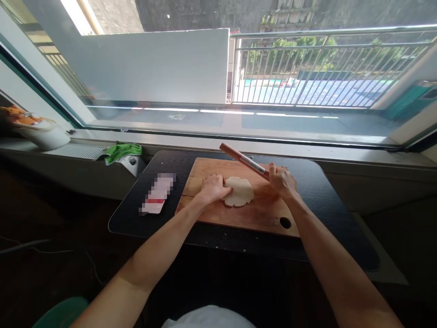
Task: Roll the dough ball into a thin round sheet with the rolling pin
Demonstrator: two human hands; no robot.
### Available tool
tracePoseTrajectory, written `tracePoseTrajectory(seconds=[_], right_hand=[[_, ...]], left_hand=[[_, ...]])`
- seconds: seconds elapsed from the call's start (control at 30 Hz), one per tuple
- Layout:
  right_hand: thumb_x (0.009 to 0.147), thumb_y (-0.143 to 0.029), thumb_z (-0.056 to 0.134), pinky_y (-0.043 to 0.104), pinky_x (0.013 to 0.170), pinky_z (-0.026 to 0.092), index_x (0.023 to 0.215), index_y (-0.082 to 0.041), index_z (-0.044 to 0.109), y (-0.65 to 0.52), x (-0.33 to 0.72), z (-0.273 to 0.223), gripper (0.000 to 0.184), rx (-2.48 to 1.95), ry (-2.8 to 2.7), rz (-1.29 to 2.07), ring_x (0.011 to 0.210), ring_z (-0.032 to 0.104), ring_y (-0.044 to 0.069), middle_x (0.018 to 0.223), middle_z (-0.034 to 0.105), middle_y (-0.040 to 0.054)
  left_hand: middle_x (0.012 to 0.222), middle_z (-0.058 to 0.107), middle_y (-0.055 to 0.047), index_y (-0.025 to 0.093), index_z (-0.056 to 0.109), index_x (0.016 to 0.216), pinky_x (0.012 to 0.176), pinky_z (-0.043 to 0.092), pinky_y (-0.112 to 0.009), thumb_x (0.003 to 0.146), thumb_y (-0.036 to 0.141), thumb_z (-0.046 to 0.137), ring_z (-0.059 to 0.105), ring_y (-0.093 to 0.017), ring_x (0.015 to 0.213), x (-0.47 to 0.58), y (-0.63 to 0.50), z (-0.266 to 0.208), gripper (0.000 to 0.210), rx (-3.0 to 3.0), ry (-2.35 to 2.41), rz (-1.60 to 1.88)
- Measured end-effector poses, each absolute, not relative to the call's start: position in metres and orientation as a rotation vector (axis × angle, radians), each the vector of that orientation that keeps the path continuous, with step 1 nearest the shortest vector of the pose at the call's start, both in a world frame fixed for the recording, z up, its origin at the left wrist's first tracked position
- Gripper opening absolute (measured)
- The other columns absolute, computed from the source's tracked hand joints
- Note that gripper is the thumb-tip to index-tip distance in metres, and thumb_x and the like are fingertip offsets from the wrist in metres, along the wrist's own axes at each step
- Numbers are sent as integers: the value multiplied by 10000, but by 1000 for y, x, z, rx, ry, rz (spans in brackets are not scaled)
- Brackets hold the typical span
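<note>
A flattened, uneven-edged round of pale dough (240, 192) lies on a wooden cutting board (262, 216). My left hand (213, 187) is at the dough's left edge, its fingers curled and its thumb over the rim. My right hand (282, 180) is closed around the near end of a slim brown rolling pin (245, 160) with a pale label. The pin is raised and tilted, its free end pointing up and left beyond the dough. My right palm hides the pin's gripped end.
The board, with a round hole at its near right corner, rests on a black table (327, 228). A pinkish, blurred-out flat item (159, 193) lies left of the board. A green cloth (123, 151) and white pot (48, 134) are on the sill below a large window.
</note>
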State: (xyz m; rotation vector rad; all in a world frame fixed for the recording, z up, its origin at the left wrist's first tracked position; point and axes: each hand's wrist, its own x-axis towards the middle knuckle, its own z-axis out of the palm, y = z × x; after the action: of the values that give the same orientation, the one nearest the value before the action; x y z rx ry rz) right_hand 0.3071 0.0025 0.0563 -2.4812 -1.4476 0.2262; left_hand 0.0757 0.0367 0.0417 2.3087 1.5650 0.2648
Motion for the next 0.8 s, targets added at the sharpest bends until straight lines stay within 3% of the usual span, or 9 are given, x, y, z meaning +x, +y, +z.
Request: tracePoseTrajectory(seconds=[0.1,0.23,0.33,0.43,0.53,0.67,0.8], right_hand=[[1035,-480,171,398,896,479,1156,-190,760,-13,321,51,667,-2529,-1376,279,1083,682,310,1188,731,181],[1028,-466,185,408,868,491,1159,-163,757,-21,324,51,660,-2527,-1389,277,1027,698,313,1142,745,198],[1029,-451,204,414,833,504,1195,-131,742,-20,322,53,648,-2533,-1377,236,968,711,312,1111,750,221],[1029,-453,224,407,829,507,1164,-138,761,-17,323,54,636,-2562,-1370,239,980,716,317,1113,747,227],[1030,-449,225,398,820,500,1128,-168,775,-17,324,52,625,-2555,-1409,249,997,716,320,1119,749,213],[1029,-428,267,370,817,474,1031,-193,792,-23,313,50,575,-2480,-1612,135,973,717,297,1053,772,180],[1019,-387,325,333,801,445,929,-212,774,-27,287,54,490,-2364,-1891,42,913,718,256,968,788,128]], left_hand=[[878,685,-32,198,574,826,752,503,-294,793,196,644,656,-198,847,78,34,37,78,2220,1348,432],[825,652,0,198,558,855,627,498,-247,829,187,562,624,-146,723,79,33,45,29,2083,1006,606],[931,706,-36,179,619,1015,685,541,-268,817,171,571,667,-166,787,78,42,56,204,2168,894,563],[1060,739,-90,155,644,1170,863,553,-327,777,103,604,697,-216,947,77,53,60,399,2394,1073,476],[1113,732,-104,164,676,1121,953,521,-351,860,139,571,678,-228,1029,70,59,63,283,2541,1241,688],[1004,712,-101,169,680,1003,933,510,-371,942,184,478,653,-237,977,58,63,74,212,2563,1377,1161],[1072,705,-110,161,672,1070,913,515,-352,958,209,479,664,-232,975,59,61,70,228,2573,1443,1035]])
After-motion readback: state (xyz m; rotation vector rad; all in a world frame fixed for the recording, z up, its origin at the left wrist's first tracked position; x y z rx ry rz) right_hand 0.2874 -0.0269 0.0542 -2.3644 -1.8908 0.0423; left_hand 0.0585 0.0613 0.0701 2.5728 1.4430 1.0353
